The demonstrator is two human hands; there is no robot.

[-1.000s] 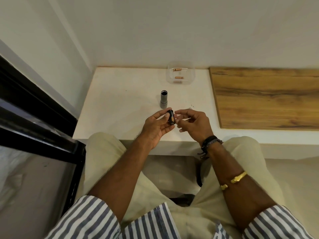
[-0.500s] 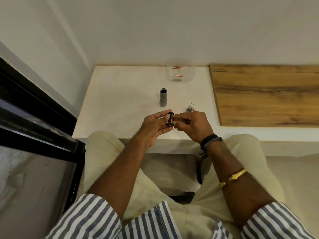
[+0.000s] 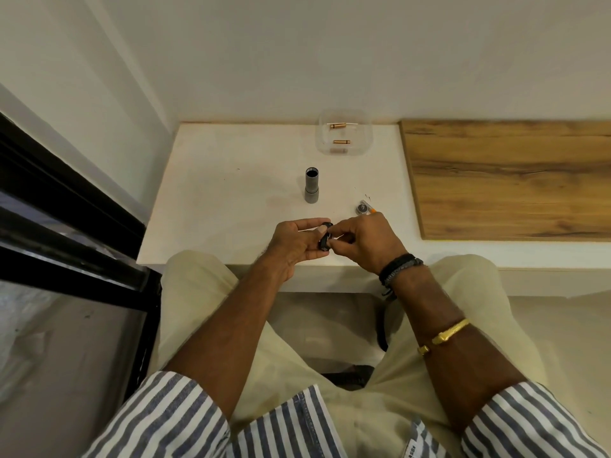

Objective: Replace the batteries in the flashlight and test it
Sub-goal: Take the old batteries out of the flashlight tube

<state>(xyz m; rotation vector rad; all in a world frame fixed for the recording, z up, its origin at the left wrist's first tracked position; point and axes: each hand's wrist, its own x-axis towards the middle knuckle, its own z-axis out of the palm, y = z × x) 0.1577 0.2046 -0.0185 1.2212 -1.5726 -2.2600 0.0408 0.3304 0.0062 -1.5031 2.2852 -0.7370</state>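
My left hand [image 3: 294, 244] and my right hand [image 3: 363, 241] meet over the near edge of the white table [image 3: 231, 193], both pinching a small black battery holder [image 3: 324, 240]. Whether a battery sits in it is hidden by my fingers. The grey flashlight body [image 3: 311, 189] stands upright with its open end up, just beyond my hands. Its round end cap [image 3: 362, 208] lies on the table right of it, close to my right hand. A clear plastic tray [image 3: 363, 145] at the back holds two copper-coloured batteries [image 3: 341, 142].
A wooden board [image 3: 509, 180] covers the table's right part. Walls close off the back and left. A black frame with glass [image 3: 66, 233] stands at my left. My knees sit against the table's front edge.
My hands have shifted slightly toward me and turned the black holder between the fingers. The end cap, hidden behind my right hand a second ago, now shows.
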